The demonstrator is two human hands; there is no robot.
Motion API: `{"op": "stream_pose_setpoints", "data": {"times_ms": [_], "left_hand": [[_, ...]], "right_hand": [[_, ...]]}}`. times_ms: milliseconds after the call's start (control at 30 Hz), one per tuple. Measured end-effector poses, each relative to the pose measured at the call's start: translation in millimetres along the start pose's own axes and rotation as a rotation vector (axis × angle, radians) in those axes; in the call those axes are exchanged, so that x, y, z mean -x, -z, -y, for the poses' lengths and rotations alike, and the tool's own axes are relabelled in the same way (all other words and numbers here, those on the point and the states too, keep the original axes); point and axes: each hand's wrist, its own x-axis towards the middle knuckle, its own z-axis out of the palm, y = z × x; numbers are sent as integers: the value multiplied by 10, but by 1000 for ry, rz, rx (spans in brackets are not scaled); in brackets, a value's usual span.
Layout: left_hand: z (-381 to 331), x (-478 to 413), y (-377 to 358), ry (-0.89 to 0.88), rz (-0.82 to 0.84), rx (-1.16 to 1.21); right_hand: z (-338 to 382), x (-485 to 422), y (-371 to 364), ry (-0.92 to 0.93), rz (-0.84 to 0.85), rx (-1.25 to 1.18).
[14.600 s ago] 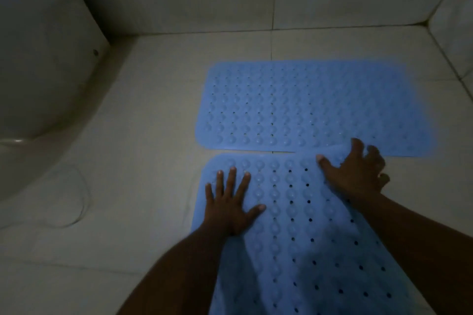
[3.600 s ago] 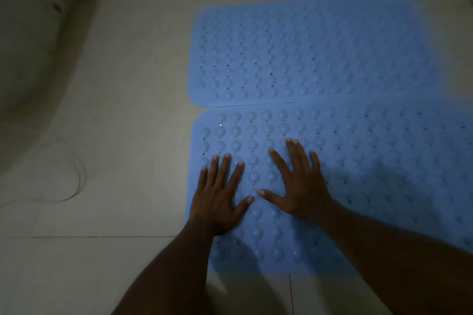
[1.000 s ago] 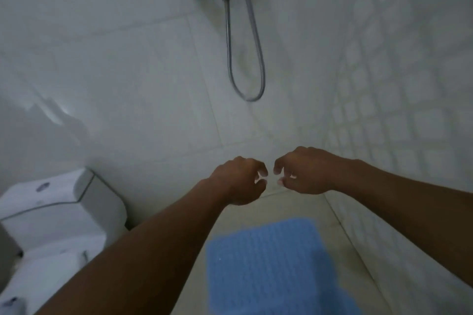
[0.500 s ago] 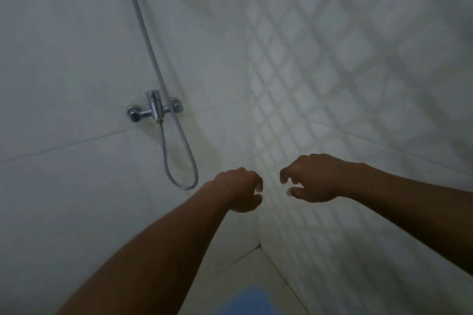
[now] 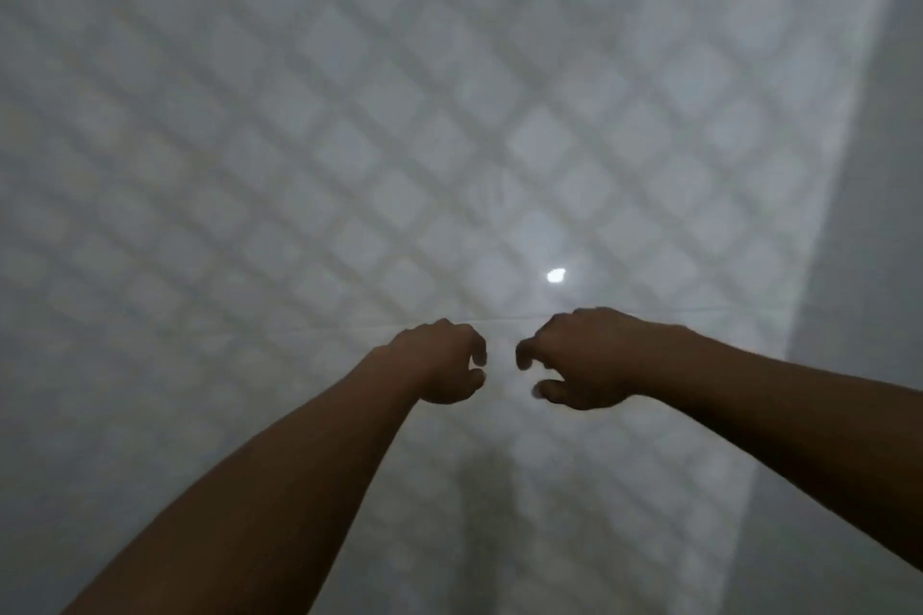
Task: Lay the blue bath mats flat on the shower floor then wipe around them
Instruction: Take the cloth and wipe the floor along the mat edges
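Neither blue bath mat is in view now; the camera faces a wall. My left hand [image 5: 442,362] and my right hand [image 5: 579,357] are held out in front of me at mid-frame, a small gap between them. Both hang loosely with fingers curled downward, and neither holds anything. The floor is out of sight.
A pale tiled wall [image 5: 349,115] crossed by a diamond-shaped pattern of light and shadow fills the view. A small bright glint [image 5: 555,275] sits just above my right hand. A plain grey surface [image 5: 869,240] runs down the right edge.
My view has swung up and to the right, from the mats on the floor past the shower hose to the patterned wall. Both hands left the mat and are now raised, empty.
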Motion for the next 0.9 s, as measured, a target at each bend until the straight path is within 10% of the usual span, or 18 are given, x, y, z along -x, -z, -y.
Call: {"op": "stream_pose_setpoints", "data": {"times_ms": [500,900], "left_hand": [[-5165,1142,754,-1087,-83,278],[-6833,3002,1702,-1597,-277,473]], "right_hand": [[-630,5478,435,-997,198,68],[331,7327,1763,-1475,95,349]]}}
